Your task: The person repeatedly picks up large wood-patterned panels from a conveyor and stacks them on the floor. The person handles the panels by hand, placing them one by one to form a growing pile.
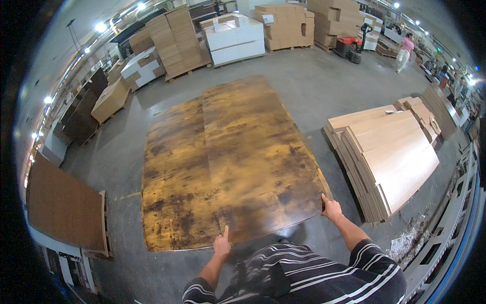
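Observation:
A large brown-and-yellow wood-look panel [258,157] spans the space between my two hands. It lies beside or partly over a second panel [172,172] of the same finish; a straight seam runs between them. My left hand [222,245] is closed on the near edge by the seam, thumb on top and fingers hidden below. At the near right corner, my right hand [331,208] grips the same panel, its thumb on the upper face. What bears the panels from underneath is hidden.
Pale wood boards [390,157] are stacked to the right, beside a machine rail [440,238]. A brown stack [66,202] stands at left. Along the back are cardboard stacks [177,43], white boxes [235,40] and a red pallet truck [349,46]. A person [405,50] is far right.

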